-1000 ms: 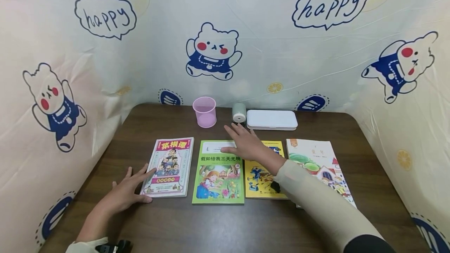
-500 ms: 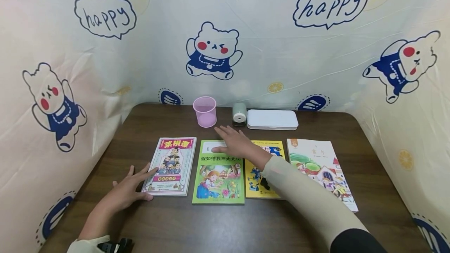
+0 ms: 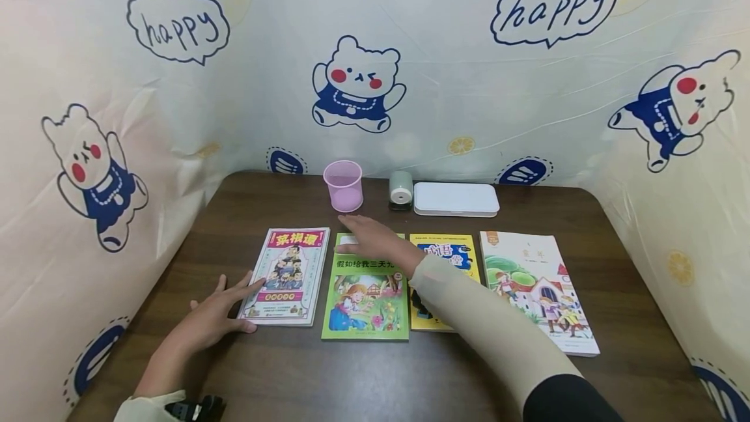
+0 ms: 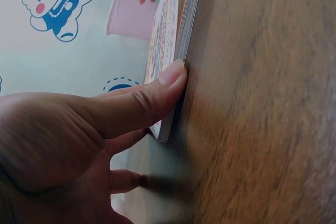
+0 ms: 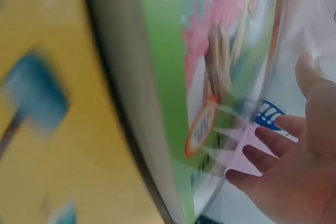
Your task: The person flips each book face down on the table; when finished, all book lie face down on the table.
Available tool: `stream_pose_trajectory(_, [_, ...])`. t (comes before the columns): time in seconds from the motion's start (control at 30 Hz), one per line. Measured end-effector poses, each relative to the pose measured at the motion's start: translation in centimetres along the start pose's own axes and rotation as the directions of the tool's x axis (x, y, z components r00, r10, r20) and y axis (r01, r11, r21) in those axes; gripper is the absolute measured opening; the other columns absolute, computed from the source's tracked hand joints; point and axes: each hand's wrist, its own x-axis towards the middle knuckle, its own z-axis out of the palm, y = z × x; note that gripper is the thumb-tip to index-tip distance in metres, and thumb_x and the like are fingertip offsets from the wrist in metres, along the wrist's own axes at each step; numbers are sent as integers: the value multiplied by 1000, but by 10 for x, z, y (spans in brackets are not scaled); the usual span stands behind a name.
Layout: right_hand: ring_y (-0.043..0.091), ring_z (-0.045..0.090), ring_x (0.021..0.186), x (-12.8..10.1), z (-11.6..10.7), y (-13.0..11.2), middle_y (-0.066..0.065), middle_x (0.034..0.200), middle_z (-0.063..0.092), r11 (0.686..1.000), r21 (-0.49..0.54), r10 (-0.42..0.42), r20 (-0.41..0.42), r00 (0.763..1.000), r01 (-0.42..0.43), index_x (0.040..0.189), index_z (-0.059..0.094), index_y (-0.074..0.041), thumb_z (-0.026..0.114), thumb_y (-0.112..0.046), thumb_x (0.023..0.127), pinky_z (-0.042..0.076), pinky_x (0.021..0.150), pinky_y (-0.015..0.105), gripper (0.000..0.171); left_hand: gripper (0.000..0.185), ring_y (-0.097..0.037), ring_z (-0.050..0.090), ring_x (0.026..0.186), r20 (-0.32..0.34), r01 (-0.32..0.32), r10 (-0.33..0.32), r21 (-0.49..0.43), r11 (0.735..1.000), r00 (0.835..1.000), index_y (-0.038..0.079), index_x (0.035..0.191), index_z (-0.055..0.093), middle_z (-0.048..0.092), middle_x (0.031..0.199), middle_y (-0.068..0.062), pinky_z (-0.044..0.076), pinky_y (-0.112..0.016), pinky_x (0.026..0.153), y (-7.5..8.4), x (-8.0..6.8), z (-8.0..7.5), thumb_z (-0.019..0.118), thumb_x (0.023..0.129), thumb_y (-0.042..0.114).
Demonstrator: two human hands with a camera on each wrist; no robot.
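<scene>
My left hand [image 3: 212, 315] is at the lower left corner of a book with a pink title band [image 3: 286, 277], fingers spread. In the left wrist view the thumb [image 4: 167, 85] presses the book's page edge, and other fingers lie by its corner. My right hand [image 3: 377, 243] is over the top of a green book [image 3: 366, 308], covering part of its title. Its fingers are spread and hold nothing; the right wrist view shows them apart from the green cover [image 5: 163, 103]. A yellow book [image 3: 443, 254], partly behind the right sleeve, lies beside the green one.
A white illustrated book [image 3: 547, 292] lies at the right end of the row. Behind the books stand a pink cup [image 3: 343, 187], a grey-green small device [image 3: 401, 187] and a white flat case [image 3: 456, 199]. A printed cloth [image 3: 252, 103] surrounds the brown table [image 3: 328, 383].
The pink-titled book has shifted slightly right and away, with my left hand against it. My right hand has moved left across the top of the green book, uncovering more of the yellow and white books.
</scene>
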Motion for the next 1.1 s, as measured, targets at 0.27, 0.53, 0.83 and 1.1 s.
stream_pose_trajectory(0.27, [26, 26, 157, 21, 13, -11, 3, 169, 32, 1000, 18, -5, -19, 1000, 5, 165, 26, -17, 59, -59, 99, 25, 126, 42, 84, 92, -67, -6, 145, -6, 6, -6, 3, 1000, 1000, 24, 159, 42, 19, 167, -26, -6, -96, 87, 2, 1, 0, 84, 78, 40])
stream_pose_trajectory(0.53, [22, 32, 154, 34, 22, -23, 4, 166, 37, 999, 26, 27, -18, 999, -27, 164, 30, -19, 61, -58, 99, 30, 124, 42, 82, 93, -67, -6, 145, -9, 4, -4, -7, 1000, 1000, 24, 159, 43, 20, 166, -26, -7, -96, 88, 1, 0, 0, 85, 77, 40])
stream_pose_trajectory(0.83, [24, 39, 149, 40, 26, -30, 2, 162, 42, 996, -49, 67, -38, 997, -69, 161, 38, -21, 71, -52, 95, 33, 122, 42, 80, 93, -67, -5, 146, -19, 8, -8, 1, 1000, 1000, 24, 158, 44, 21, 166, -25, -5, -96, 87, -2, 0, 1, 85, 77, 40])
stream_pose_trajectory(1.1, [24, 42, 144, 41, 26, -30, 1, 155, 48, 997, -27, 73, -57, 996, -74, 156, 48, -25, 78, -47, 91, 39, 117, 41, 75, 93, -66, -3, 146, -40, 4, -4, -2, 1000, 999, 23, 157, 46, 24, 166, -24, -5, -96, 87, -2, 0, 2, 85, 75, 42])
